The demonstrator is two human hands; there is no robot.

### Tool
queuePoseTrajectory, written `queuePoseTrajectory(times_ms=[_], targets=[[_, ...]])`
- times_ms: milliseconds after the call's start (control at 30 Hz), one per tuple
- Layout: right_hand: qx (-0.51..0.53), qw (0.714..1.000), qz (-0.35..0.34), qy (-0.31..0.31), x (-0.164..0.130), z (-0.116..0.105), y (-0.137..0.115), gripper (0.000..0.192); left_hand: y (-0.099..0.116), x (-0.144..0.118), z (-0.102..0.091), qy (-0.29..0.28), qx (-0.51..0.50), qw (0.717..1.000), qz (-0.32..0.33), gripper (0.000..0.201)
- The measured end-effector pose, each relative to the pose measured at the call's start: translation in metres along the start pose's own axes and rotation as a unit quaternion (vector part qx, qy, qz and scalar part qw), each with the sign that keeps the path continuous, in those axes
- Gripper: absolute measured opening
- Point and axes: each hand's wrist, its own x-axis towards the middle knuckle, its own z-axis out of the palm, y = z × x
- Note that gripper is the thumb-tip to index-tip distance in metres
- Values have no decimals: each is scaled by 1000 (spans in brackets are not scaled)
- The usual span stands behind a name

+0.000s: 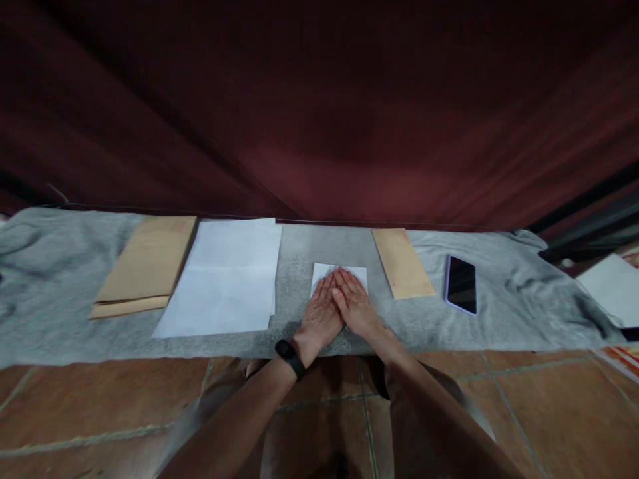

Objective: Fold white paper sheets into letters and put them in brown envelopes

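A small white folded sheet of paper [359, 273] lies on the grey cloth in front of me. My left hand [322, 313], with a black band at the wrist, rests flat on it, fingers stretched out. My right hand [355, 306] also presses flat on the paper, its fingers touching and partly overlapping the left ones. Both hands cover most of the sheet. To the left are large white sheets [229, 273], stacked a little out of line. On the right is a brown envelope [403, 263].
A stack of larger brown envelopes [144, 259] lies at the far left. A phone in a purple case [461, 285] sits to the right on the grey cloth [524, 293]. Behind hangs a dark red curtain [319, 133]. White paper [612, 286] shows at the right edge. Below is a tiled floor [124, 399].
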Motion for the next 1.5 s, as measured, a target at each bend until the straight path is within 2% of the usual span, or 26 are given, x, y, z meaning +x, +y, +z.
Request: queuePoseTrajectory(times_ms=[267,433,567,1000,1167,1300,1400,1467,1500], targets=[[-75,997,7,-28,-4,-2,9,57,-2,-5,-1,8,-17,999,-29,60],[-115,993,2,-20,-9,-3,14,57,-5,-9,-6,-4,-20,998,-58,61],[-140,990,6,-1,-11,-3,18,56,-11,-13,-7,12,-22,997,-73,63],[-150,988,36,23,-19,-9,42,63,-37,-28,-12,34,0,994,-107,67],[-152,987,40,34,-21,-9,47,64,-39,-32,-14,35,3,994,-101,65],[-153,987,31,45,-22,-6,50,63,-41,-26,-26,29,6,995,-92,64],[-158,986,28,46,-23,-5,52,64,-69,-20,-50,73,14,990,-117,65],[-160,986,30,46,-22,-4,53,65,-107,-24,-71,142,39,968,-203,71],[-160,986,31,47,-22,-3,53,65,-132,-31,-81,180,55,947,-260,74]])
